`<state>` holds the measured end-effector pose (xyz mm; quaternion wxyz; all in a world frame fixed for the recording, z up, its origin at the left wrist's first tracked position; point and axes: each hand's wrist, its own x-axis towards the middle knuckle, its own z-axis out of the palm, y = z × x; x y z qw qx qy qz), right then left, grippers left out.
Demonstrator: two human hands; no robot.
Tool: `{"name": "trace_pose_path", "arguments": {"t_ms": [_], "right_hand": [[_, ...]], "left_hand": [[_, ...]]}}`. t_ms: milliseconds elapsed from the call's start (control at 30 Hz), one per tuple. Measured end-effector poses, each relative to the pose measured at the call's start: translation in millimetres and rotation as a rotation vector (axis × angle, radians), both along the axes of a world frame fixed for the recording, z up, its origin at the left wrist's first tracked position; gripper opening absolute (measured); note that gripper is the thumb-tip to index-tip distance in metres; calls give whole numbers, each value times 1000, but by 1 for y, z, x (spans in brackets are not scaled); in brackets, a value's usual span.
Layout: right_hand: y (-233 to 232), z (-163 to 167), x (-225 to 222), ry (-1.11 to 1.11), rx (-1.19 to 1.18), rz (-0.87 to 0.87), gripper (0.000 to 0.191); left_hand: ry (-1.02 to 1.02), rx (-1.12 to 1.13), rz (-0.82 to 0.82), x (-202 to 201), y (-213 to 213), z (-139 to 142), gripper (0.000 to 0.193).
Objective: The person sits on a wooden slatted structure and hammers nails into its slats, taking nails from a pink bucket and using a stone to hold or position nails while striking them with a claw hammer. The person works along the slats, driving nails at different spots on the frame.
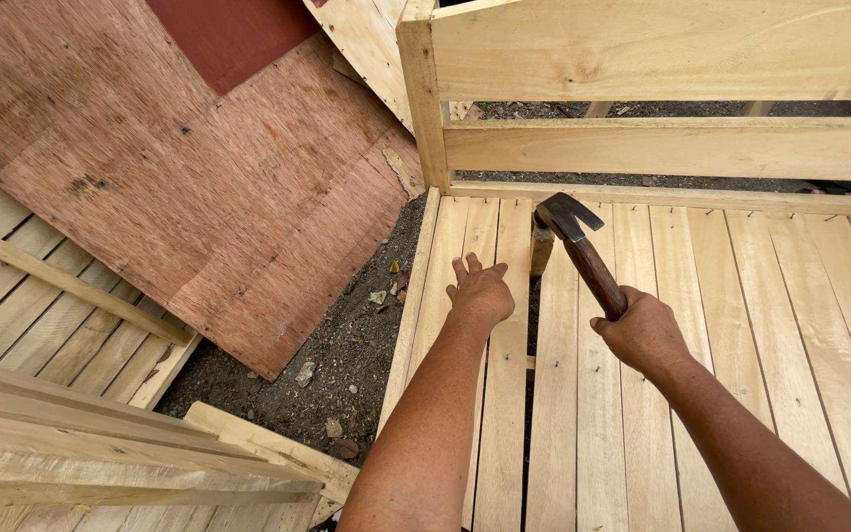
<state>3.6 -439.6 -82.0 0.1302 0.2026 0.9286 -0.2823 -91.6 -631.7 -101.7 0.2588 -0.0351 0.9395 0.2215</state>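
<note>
The right hand [642, 330] is wrapped tight around the dark handle of a claw hammer [575, 241], its head raised over the gap between two slats of a pale wooden bed frame [741, 296]. The left hand [480, 291] rests on a slat just beside the gap, fingers loosely spread, holding nothing. A short wooden piece [541, 251] stands under the hammer head, partly hidden. A plywood sheet [199, 177] lies left, cut off.

Open slats [741, 325]; headboard rail [672, 148] ahead
</note>
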Motion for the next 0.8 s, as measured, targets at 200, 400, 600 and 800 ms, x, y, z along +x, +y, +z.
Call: {"name": "trace_pose_path", "arguments": {"t_ms": [200, 400, 600, 800], "right_hand": [[-5, 17, 4, 17, 0, -21, 38], [-10, 19, 8, 174, -63, -48, 39], [-3, 4, 1, -4, 61, 19, 38], [-7, -5, 7, 39, 19, -7, 40]], "left_hand": [[-6, 6, -14, 2, 9, -4, 103], [-18, 16, -8, 0, 7, -6, 101], [9, 32, -7, -1, 5, -3, 99], [-32, 27, 22, -5, 3, -13, 94]]}}
